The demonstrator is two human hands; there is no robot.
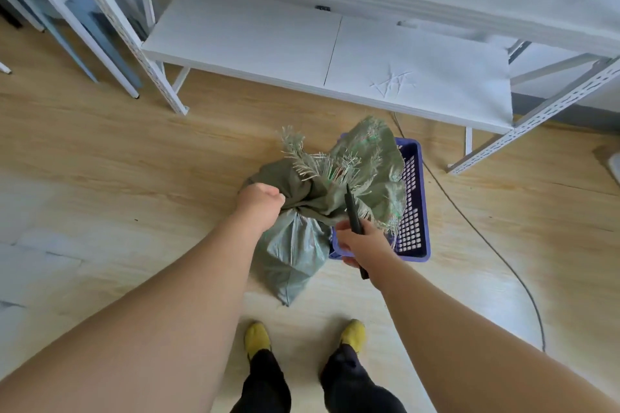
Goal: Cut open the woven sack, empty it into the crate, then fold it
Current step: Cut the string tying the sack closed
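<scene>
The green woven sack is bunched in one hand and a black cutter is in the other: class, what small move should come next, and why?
Probably draw the black cutter, held in the right hand, through the gathered neck of the green woven sack. The left hand grips the neck, the blade tip already points at the frayed top, and the blue crate waits behind.

Woven cloth, plastic, wood-look floor

The green woven sack (295,245) is faintly shiny, with frayed top edges; the blue crate (414,211) is perforated plastic; the floor (134,161) is smooth pale woodgrain; the shelf (402,54) is matt white.
</scene>
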